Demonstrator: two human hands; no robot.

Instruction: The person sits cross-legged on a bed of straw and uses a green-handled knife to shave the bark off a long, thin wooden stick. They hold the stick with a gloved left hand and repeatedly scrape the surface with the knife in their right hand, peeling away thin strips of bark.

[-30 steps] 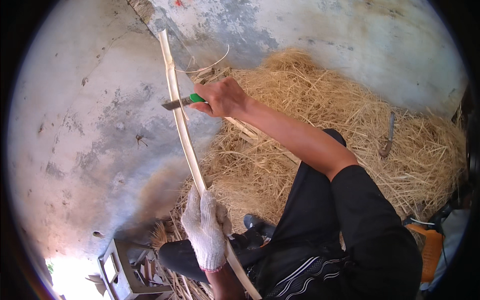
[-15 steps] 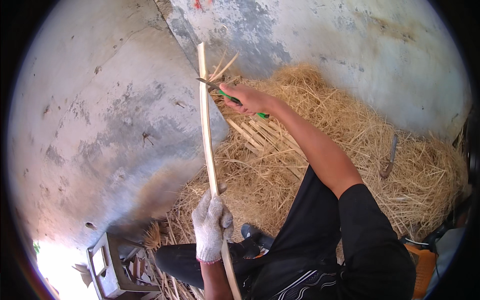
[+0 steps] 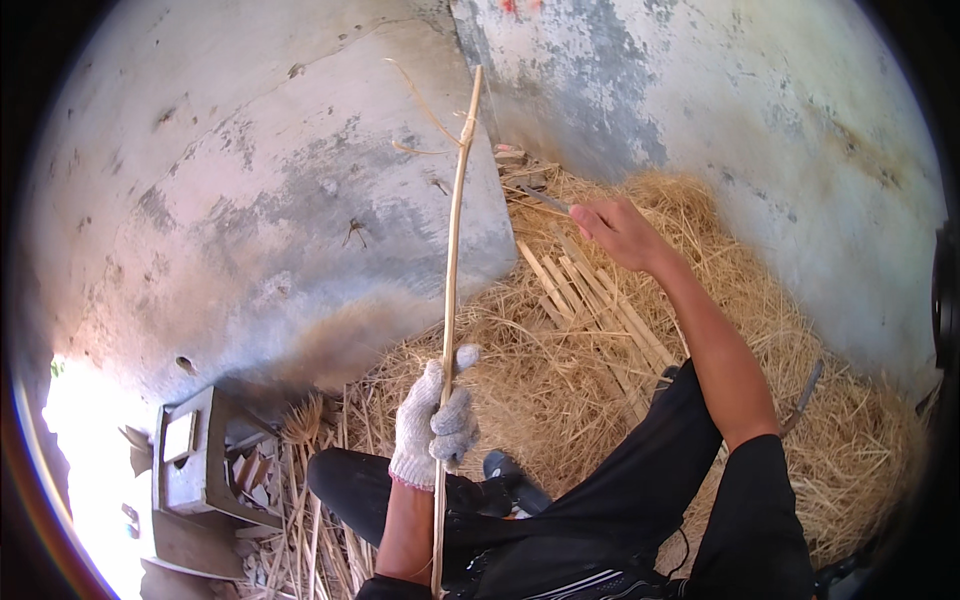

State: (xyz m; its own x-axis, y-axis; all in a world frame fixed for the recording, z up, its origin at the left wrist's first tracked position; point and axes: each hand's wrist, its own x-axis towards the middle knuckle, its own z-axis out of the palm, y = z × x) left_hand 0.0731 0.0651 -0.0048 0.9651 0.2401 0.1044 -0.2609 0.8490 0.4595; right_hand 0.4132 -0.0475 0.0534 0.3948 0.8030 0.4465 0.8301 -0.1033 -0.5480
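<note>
A long pale strip of wood or bamboo stands nearly upright in front of me, with thin curled slivers peeling from it near the top. Around its lower part my left hand, in a white knitted glove, is closed. My bare right hand grips a knife, its handle hidden in the fist. The knife blade points left and is apart from the strip. The lower end of the strip passes down over my lap.
Straw-like shavings heap over the floor, with several split strips lying on them. A hooked tool rests on the heap at right. At lower left stands a box-like frame holding scraps. Worn plaster walls rise ahead.
My right hand and the knife have come away from the strip toward the right. The strip has turned to a different face, with slivers now curling off its left side. My view has shifted.
</note>
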